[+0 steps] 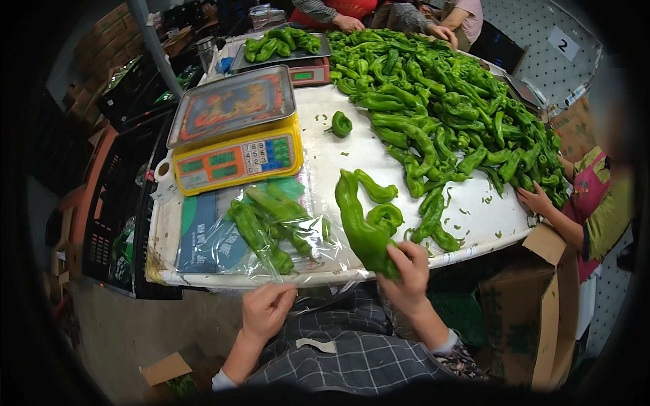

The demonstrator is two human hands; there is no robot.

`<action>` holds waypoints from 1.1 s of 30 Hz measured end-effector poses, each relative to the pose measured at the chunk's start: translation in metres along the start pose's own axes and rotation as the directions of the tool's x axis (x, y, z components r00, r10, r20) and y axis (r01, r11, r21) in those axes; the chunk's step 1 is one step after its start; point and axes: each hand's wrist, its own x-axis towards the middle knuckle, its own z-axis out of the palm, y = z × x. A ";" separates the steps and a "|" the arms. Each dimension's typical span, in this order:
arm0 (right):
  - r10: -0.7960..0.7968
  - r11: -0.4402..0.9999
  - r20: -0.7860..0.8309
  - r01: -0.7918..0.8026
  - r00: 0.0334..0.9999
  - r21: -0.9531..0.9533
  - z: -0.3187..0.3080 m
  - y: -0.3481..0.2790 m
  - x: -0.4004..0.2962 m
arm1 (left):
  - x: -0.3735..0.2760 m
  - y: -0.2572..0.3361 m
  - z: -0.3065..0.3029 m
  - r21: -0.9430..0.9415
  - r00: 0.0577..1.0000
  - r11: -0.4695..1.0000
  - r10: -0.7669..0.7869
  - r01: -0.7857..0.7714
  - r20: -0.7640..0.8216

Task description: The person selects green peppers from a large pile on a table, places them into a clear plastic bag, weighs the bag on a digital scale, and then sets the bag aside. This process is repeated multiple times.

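Note:
My right hand [408,276] holds a large green pepper [361,228] by its lower end, above the table's near edge. Under and beside it lie a curled green pepper [386,218] and a small one [376,187]. My left hand [267,310] pinches the edge of a clear plastic bag [325,261]. Several green peppers [259,238] are in that bag, which rests on the table over a printed blue-green sheet [203,238]. Behind the bag is a yellow digital scale [236,157] with a bare, stained metal tray [233,104]. A single pepper [341,125] lies right of the scale.
A big heap of green peppers [447,101] covers the table's right and far parts. A red scale [310,72] carries more peppers. Co-workers' hands [535,199] touch the heap at the right and far edges. Black crates [114,203] stand left; an open cardboard box [518,304] stands right.

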 end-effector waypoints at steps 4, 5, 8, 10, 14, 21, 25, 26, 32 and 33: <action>0.060 0.806 0.507 -0.341 0.860 0.483 -0.064 -0.006 -0.007 | 0.010 -0.002 -0.003 -0.107 0.991 0.989 -0.112 0.105 -0.067; -0.047 0.763 0.585 -0.349 0.809 0.544 -0.072 -0.002 -0.010 | 0.010 -0.002 -0.005 -0.149 0.985 0.979 -0.154 0.141 -0.077; -0.072 0.790 0.617 -0.333 0.783 0.515 -0.066 -0.009 -0.013 | 0.013 0.003 0.001 -0.161 0.985 0.977 -0.155 0.141 -0.080; -0.045 0.889 0.578 -0.231 0.814 0.395 -0.042 -0.017 -0.007 | 0.015 0.010 0.003 -0.129 0.991 0.985 -0.122 0.114 -0.061; -0.034 0.970 0.407 -0.069 0.913 0.234 0.027 -0.034 0.016 | 0.012 0.022 0.005 -0.002 1.000 1.000 0.017 -0.017 -0.013; -0.144 0.977 0.349 0.078 0.926 0.198 0.116 -0.016 0.030 | 0.005 0.018 0.010 0.020 0.998 0.998 0.059 -0.059 0.002; -0.324 0.822 0.441 0.019 0.837 0.569 0.067 -0.005 0.034 | 0.007 0.013 0.009 -0.008 0.997 0.998 0.059 -0.060 -0.057; -0.251 0.762 0.567 -0.200 0.785 0.616 0.043 0.002 0.037 | 0.009 0.013 0.009 -0.016 0.998 0.998 0.055 -0.056 -0.039; 0.202 0.979 0.290 -0.200 0.936 -0.037 0.019 0.097 0.060 | 0.009 0.011 0.011 -0.027 0.997 0.997 0.072 -0.073 -0.021; 0.159 0.969 0.233 -0.107 0.959 -0.222 0.022 0.113 0.064 | 0.009 0.011 0.011 -0.022 0.997 0.997 0.075 -0.076 -0.025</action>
